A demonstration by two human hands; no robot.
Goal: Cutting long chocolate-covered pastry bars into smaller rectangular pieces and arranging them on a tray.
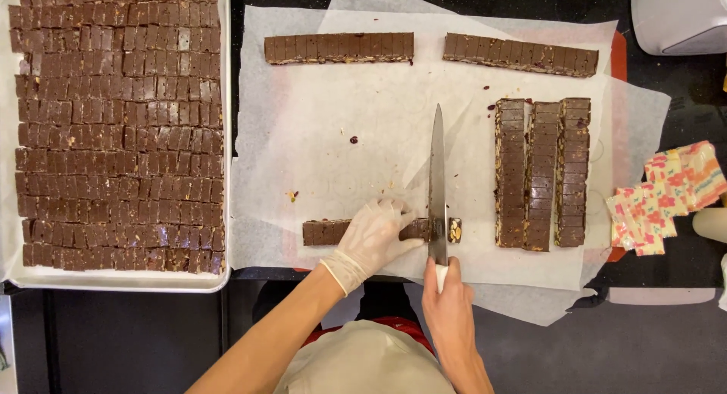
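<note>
My left hand (372,239), in a thin translucent glove, presses down on a long brown chocolate-nut bar (324,232) lying on white parchment paper (341,121). My bare right hand (448,299) grips the handle of a long kitchen knife (437,186). The blade points away from me and crosses the bar near its right end. A small cut piece (454,229) with nuts showing lies just right of the blade.
A white tray (224,136) on the left holds several rows of cut pieces. Two uncut strips (338,48) (520,54) lie at the back. Three sliced strips (541,174) lie at right. A floral cloth (666,197) sits far right, a white appliance (678,15) top right.
</note>
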